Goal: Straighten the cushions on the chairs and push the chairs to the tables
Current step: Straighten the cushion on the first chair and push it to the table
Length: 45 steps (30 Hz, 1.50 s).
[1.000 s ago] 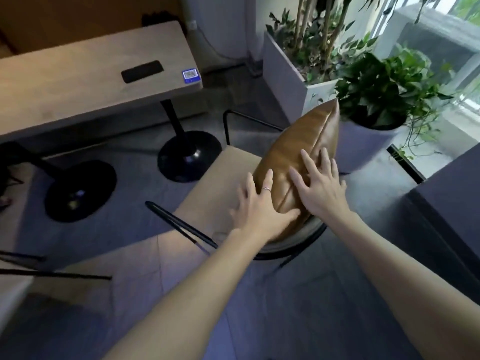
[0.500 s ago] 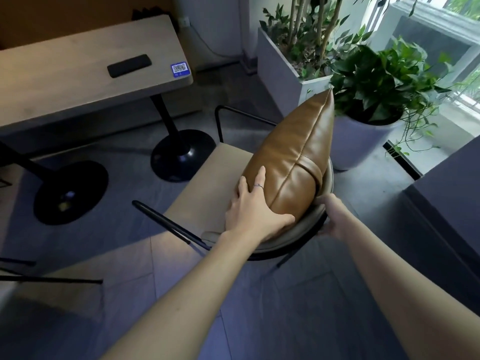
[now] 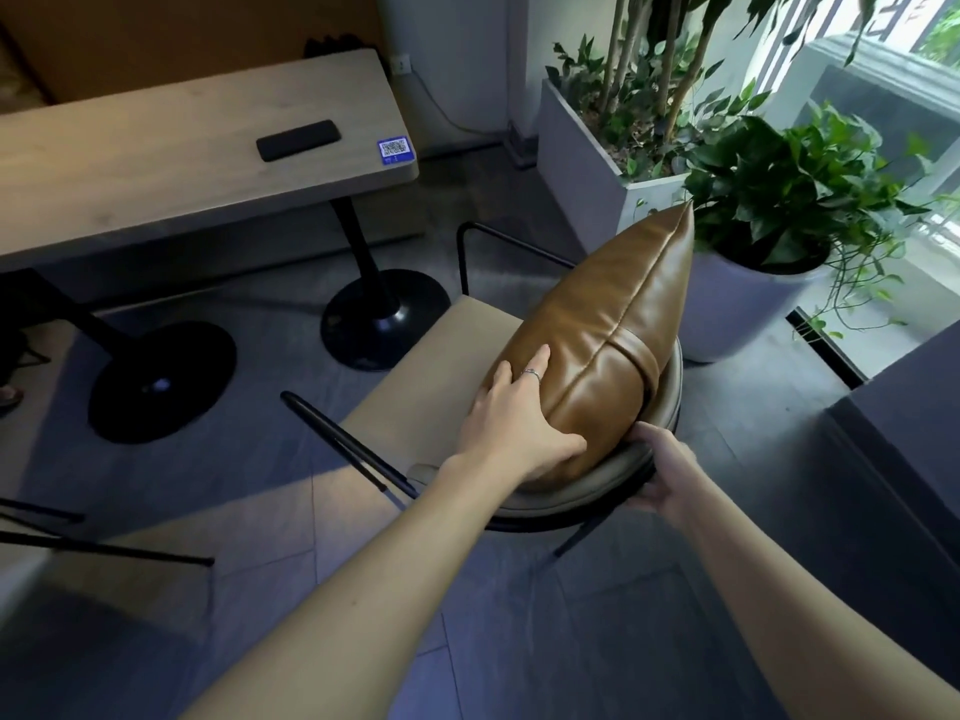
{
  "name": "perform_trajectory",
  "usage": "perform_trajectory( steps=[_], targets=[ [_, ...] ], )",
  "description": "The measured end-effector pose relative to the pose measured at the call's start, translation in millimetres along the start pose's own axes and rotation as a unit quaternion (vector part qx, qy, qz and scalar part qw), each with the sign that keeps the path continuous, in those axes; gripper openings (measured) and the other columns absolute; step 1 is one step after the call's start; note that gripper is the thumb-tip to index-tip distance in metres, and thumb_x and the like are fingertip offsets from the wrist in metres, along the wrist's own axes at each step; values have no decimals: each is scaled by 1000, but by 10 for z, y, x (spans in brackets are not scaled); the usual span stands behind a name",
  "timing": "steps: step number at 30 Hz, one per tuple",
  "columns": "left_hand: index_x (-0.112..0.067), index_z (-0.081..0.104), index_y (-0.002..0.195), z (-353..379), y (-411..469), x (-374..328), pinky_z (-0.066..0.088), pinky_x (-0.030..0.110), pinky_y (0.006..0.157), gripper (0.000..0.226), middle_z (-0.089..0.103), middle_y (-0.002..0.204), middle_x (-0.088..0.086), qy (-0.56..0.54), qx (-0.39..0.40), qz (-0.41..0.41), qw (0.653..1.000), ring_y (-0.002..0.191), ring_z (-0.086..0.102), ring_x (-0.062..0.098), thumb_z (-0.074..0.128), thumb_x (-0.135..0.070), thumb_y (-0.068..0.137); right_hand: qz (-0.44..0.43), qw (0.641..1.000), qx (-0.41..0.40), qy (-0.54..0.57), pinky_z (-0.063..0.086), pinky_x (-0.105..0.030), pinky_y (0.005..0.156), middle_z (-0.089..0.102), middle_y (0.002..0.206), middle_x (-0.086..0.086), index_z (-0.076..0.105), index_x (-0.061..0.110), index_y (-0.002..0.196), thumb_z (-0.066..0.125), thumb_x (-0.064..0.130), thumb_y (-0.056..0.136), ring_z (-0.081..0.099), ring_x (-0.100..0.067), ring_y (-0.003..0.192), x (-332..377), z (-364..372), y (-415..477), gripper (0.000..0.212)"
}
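A brown leather cushion (image 3: 602, 324) stands on edge on a chair (image 3: 431, 387) with a beige seat and black metal arms, leaning against the curved backrest. My left hand (image 3: 514, 428), wearing a ring, lies flat on the cushion's left face with fingers spread. My right hand (image 3: 657, 475) grips the rim of the chair's backrest just below the cushion's near corner. A long wooden table (image 3: 156, 163) on black pedestal bases stands to the far left, apart from the chair.
A black phone (image 3: 297, 140) and a blue QR sticker (image 3: 396, 150) lie on the table. A white planter (image 3: 587, 158) and a round potted plant (image 3: 769, 283) stand right behind the chair. A dark block (image 3: 914, 407) is at right; black chair legs (image 3: 104, 548) at left.
My right hand left the cushion's face and dropped to take hold of the backrest rim. My left hand stayed pressed on the cushion, which now stands more upright.
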<state>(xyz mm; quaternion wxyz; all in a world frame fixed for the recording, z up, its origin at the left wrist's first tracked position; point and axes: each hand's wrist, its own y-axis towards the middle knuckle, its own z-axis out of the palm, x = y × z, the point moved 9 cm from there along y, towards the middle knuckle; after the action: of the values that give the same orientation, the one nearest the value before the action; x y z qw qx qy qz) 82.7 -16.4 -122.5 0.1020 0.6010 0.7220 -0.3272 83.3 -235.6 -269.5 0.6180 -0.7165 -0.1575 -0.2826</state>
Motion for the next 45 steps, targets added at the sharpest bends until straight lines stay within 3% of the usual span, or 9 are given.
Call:
perform_trajectory(
  steps=[8,13,19,22,26,34,39,42,45],
  targets=[
    [-46,12,161,-436,-26,505,30,38,118,115,18,170,8,6,17,11,1000,150,29,30,82,-44,70,-8,999,9,47,63,-57,56,68,119,-22,45,12,131,82,27,76,75,-41,88,-237,641,-256,68],
    [-50,13,159,-732,32,865,34,43,117,115,16,171,3,14,24,9,1000,152,25,27,83,-45,68,1,997,14,69,62,-52,47,64,118,-18,43,12,131,81,25,80,73,-39,87,-325,1093,-385,65],
    [-51,14,158,-1120,119,1320,40,46,113,113,22,168,-4,47,29,6,998,147,32,27,82,-46,67,11,996,23,81,65,-54,61,62,115,-16,40,15,128,80,24,81,73,-40,93,-463,1714,-532,62],
    [-51,17,157,-1335,123,1564,41,46,111,112,26,166,-6,76,30,2,997,145,35,26,81,-48,65,24,996,17,88,63,-61,82,60,125,-17,40,17,128,80,24,80,70,-44,106,-590,2033,-603,63],
    [-51,21,156,-1510,80,1764,44,47,107,110,38,158,-9,104,33,11,994,138,44,26,80,-52,62,34,995,-10,94,62,-62,85,59,131,-19,39,17,129,80,23,78,66,-44,114,-734,2254,-673,66],
    [-51,23,155,-1521,-11,1823,45,44,104,107,41,156,-10,111,38,32,993,136,46,26,81,-49,64,31,990,-25,137,63,-60,79,63,124,-18,39,20,124,80,20,79,69,-42,108,-922,2280,-809,61],
    [-54,27,150,-1570,-140,1934,39,37,90,104,45,152,-11,124,55,30,990,134,47,23,83,-48,62,58,985,-43,159,61,-66,83,62,125,-20,40,19,129,80,20,75,68,-43,107,-1203,2371,-998,67],
    [-57,28,146,-1597,-260,2035,35,36,85,103,45,150,-12,117,64,13,991,132,47,24,84,-42,62,68,981,-51,176,64,-57,74,60,125,-18,35,19,145,79,20,75,67,-39,101,-1408,2450,-1147,83],
    [-58,27,143,-1603,-422,2127,39,40,86,102,47,147,-13,128,64,-3,990,128,50,24,82,-37,60,80,977,-42,191,61,-43,56,60,124,-18,35,18,143,79,18,77,66,-37,99,-1590,2530,-1306,80]
  ],
)
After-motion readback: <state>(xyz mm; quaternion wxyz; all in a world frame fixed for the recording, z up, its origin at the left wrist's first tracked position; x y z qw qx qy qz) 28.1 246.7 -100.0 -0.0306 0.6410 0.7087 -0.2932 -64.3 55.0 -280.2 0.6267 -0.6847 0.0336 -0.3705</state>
